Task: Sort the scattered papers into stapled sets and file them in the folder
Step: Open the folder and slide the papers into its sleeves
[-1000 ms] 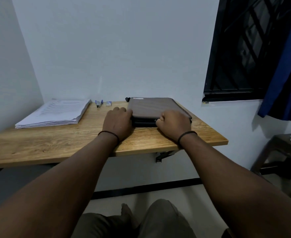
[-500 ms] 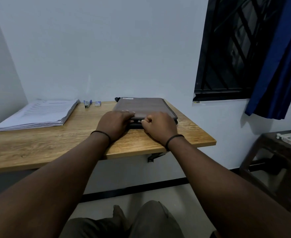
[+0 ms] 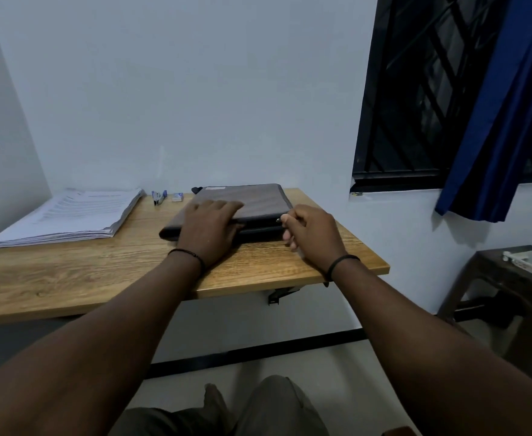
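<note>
No legible text (paper stack (image 3: 66, 215) blurred)

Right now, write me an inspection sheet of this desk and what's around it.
Surface: wooden desk, wall-mounted.
Job's things: grey zip folder lying flat; paper stack far left; stapler and small staple box by the wall.
Clutter: nothing seen.
Hands: left hand rests flat on the folder; right hand pinches the zip pull at the folder's near right corner.
Cables: nothing seen.
Surroundings: barred window, blue curtain, dark side table on the right.
</note>
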